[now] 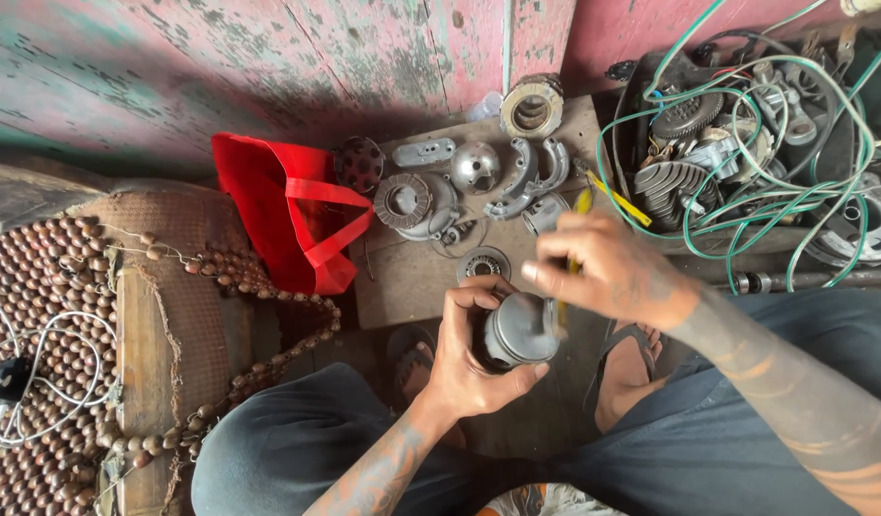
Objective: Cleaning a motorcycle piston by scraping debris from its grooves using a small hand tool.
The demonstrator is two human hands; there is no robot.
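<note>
My left hand [469,358] grips a grey metal cylinder-shaped engine part [519,330] with a rounded top, held over my lap. Just above and to the right of it, my right hand [608,268] holds a yellow-handled tool [581,204], whose tip points down towards the part. The tool's tip is hidden behind my fingers. A round bearing-like ring [483,263] lies on the wooden board [402,277] just beyond my left hand.
More metal parts lie on the board: a clutch disc [405,201], a domed cover [475,167], brake shoes [536,172], a ring [531,107]. A red bag [283,205] is left of them. A box of gears and green wire [746,143] stands right. A beaded seat mat [49,315] lies at left.
</note>
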